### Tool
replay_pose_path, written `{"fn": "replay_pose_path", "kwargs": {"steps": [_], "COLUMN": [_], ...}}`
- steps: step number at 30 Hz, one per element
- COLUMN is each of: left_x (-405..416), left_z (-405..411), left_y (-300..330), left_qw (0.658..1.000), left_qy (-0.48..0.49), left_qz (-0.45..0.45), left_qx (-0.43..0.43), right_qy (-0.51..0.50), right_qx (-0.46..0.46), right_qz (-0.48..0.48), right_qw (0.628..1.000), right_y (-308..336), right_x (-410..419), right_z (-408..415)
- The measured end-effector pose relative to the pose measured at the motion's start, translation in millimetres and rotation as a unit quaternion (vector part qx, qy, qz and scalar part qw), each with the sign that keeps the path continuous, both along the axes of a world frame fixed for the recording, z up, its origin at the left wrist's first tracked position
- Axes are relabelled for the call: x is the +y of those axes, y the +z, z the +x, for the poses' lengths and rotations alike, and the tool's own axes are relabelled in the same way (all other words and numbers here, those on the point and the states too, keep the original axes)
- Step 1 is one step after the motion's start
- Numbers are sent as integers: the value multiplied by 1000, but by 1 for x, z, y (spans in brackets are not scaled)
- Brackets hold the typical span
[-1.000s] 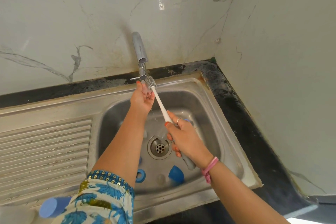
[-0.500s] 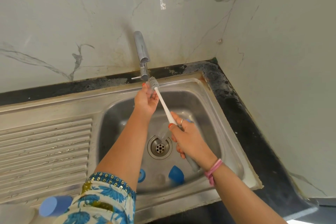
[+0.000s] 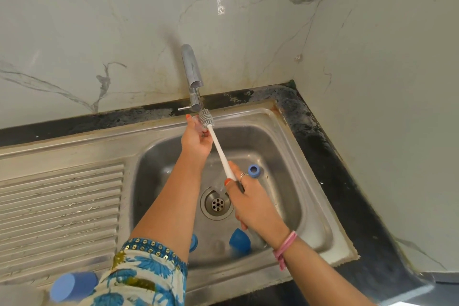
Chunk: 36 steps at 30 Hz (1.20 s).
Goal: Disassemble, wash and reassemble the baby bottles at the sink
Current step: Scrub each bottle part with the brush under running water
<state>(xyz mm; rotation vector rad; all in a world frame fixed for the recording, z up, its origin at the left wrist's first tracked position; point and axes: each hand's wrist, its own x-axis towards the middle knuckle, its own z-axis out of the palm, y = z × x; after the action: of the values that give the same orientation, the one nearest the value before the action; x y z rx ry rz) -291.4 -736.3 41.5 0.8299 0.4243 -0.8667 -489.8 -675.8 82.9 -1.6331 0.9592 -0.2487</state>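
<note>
Head view: in the middle of the frame, the left hand (image 3: pixel 196 140) is up under the tap (image 3: pixel 192 74), and its fingers curl round a small clear part that is too blurry to name. The right hand (image 3: pixel 250 202) holds the handle of a white bottle brush (image 3: pixel 218 148) tight; the grey bristle end is up by the left hand's fingertips, just below the tap. The steel sink (image 3: pixel 320 206) sits low in the middle, set into a dark bench (image 3: pixel 347 181). In the sink lie a blue cap (image 3: pixel 239 241) near the front, a blue ring (image 3: pixel 193 243) partly hidden by the left arm, and a blue collar (image 3: pixel 253 170) just right of the right hand. A blue lid (image 3: pixel 72 285) sits at the lower left corner.
</note>
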Motion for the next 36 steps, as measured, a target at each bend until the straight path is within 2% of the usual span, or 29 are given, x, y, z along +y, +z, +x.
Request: {"fn": "replay_pose_path", "kwargs": {"steps": [6, 14, 20, 29, 33, 36], "left_x": [-5, -3, 3, 4, 4, 7], "left_z": [-10, -1, -17, -8, -21, -27], "left_y": [10, 2, 5, 13, 11, 12], "left_qw": [994, 995, 987, 966, 944, 920], "left_qy": [-68, -13, -54, 23, -31, -28], "left_qz": [66, 90, 112, 236, 247, 261], "left_qx": [-52, -33, -97, -101, -216, -293], "right_qy": [2, 46, 8, 84, 70, 71], "right_qx": [-1, 38, 19, 108, 105, 88], "right_qz": [-24, -94, -46, -204, -210, -198], "right_qw": [1000, 994, 999, 969, 970, 974], "right_y": [5, -1, 1, 2, 9, 9], "right_x": [-30, 0, -23, 3, -16, -33], "right_z": [17, -5, 9, -5, 9, 15]}}
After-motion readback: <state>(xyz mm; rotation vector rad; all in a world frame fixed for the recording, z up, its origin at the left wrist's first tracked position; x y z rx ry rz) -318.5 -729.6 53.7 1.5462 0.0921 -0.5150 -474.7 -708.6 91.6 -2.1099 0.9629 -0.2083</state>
